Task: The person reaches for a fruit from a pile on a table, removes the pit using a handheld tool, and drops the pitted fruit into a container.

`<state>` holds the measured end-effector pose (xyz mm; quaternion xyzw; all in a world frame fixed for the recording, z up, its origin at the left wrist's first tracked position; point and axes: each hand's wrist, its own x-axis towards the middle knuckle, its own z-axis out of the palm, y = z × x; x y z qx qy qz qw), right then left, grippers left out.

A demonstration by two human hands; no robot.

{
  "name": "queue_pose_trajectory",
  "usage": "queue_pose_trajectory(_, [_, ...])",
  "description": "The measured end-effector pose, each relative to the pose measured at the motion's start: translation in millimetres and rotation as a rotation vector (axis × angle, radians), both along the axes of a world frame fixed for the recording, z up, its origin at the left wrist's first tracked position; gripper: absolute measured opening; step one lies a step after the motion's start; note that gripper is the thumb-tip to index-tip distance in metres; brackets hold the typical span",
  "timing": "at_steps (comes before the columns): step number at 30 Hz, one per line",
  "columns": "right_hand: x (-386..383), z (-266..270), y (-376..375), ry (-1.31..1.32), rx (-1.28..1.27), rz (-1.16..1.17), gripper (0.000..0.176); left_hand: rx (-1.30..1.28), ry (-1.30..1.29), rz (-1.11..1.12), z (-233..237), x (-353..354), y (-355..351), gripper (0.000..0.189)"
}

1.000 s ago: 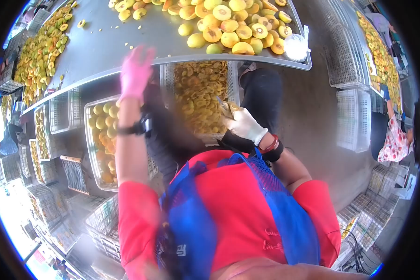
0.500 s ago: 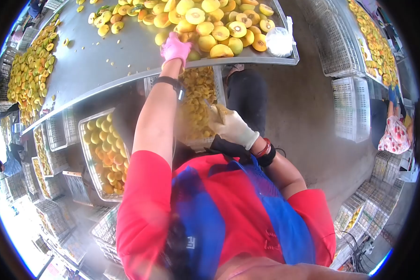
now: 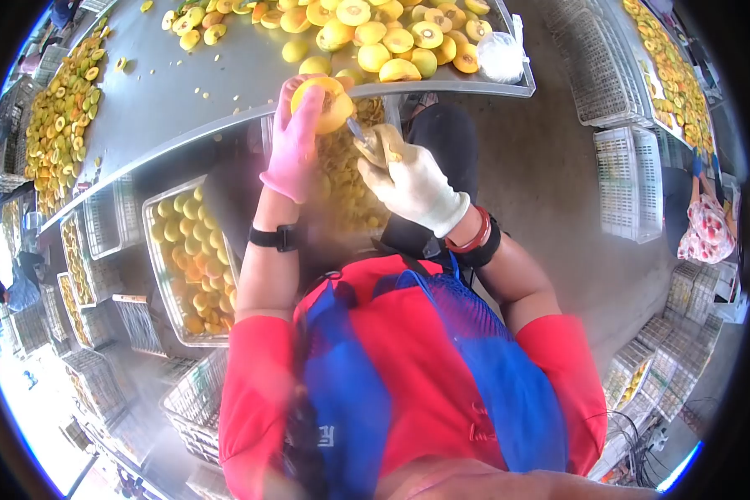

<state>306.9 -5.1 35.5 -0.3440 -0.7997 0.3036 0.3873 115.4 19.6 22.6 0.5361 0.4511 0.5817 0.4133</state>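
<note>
My left hand (image 3: 290, 154), in a pink glove, grips a yellow peach half (image 3: 332, 105) just over the near edge of the metal table. Its cut face is turned toward my right side. My right hand (image 3: 417, 182), in a white glove with stained fingers, is closed around a small metal-tipped tool (image 3: 355, 128). The tool's tip points up at the lower edge of the peach half; its handle is hidden in my fingers. Below both hands stands a crate of yellow peach pieces (image 3: 342, 187), between my knees.
Many peach halves (image 3: 373, 57) are heaped on the metal table (image 3: 167, 108), beside a clear round plastic thing (image 3: 500, 57). A white crate (image 3: 152, 242) of peaches stands at left. Stacked crates (image 3: 629, 183) and a person in a patterned garment (image 3: 707, 229) are at right.
My left hand has come back from the heap toward me, now with a peach half. My right hand has risen slightly, bringing the tool's tip up to the fruit.
</note>
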Motion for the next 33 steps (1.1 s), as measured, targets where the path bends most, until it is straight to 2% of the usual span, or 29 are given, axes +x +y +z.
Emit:
queue_pose_trajectory(1, [-3,4,1,-0.008,0.022,0.000,0.034,0.002,-0.040,-0.014,8,5,-10,0.037])
queue_pose_trajectory(3, [-7,9,0,-0.011,0.023,0.004,0.032,-0.115,-0.452,-0.060,24,15,-23,0.038])
queue_pose_trajectory(4, [-9,9,0,-0.010,0.036,0.002,0.031,-0.053,-0.334,-0.056,19,14,-24,0.040])
queue_pose_trajectory(7, [-13,11,-6,-0.007,0.020,-0.016,0.033,0.013,-0.225,0.001,27,20,-34,0.040])
queue_pose_trajectory(10, [-15,12,-11,-0.008,0.028,-0.055,0.035,-0.039,-0.355,0.080,23,28,-37,0.042])
queue_pose_trajectory(13, [-13,9,-12,-0.048,0.022,-0.066,0.036,0.037,-0.390,0.121,28,42,-42,0.046])
queue_pose_trajectory(16, [-11,10,-14,-0.099,0.014,-0.059,0.037,0.114,-0.263,0.153,23,42,-38,0.052])
queue_pose_trajectory(20, [-8,12,-18,-0.157,-0.036,-0.018,0.038,0.055,-0.297,0.164,24,42,-39,0.040])
queue_pose_trajectory(25, [-5,-4,-15,0.048,-0.082,0.146,0.034,0.001,-0.290,0.175,20,43,-42,0.043])
queue_pose_trajectory(28, [-5,-2,-19,0.083,-0.116,0.173,0.035,0.013,-0.276,0.132,23,42,-43,0.060])
queue_pose_trajectory(31, [-5,-8,-21,0.030,-0.108,0.152,0.039,-0.018,-0.248,0.160,30,47,-44,0.044])
queue_pose_trajectory(33, [-6,-13,-16,0.067,0.002,0.194,0.037,0.036,-0.289,0.167,23,51,-41,0.045])
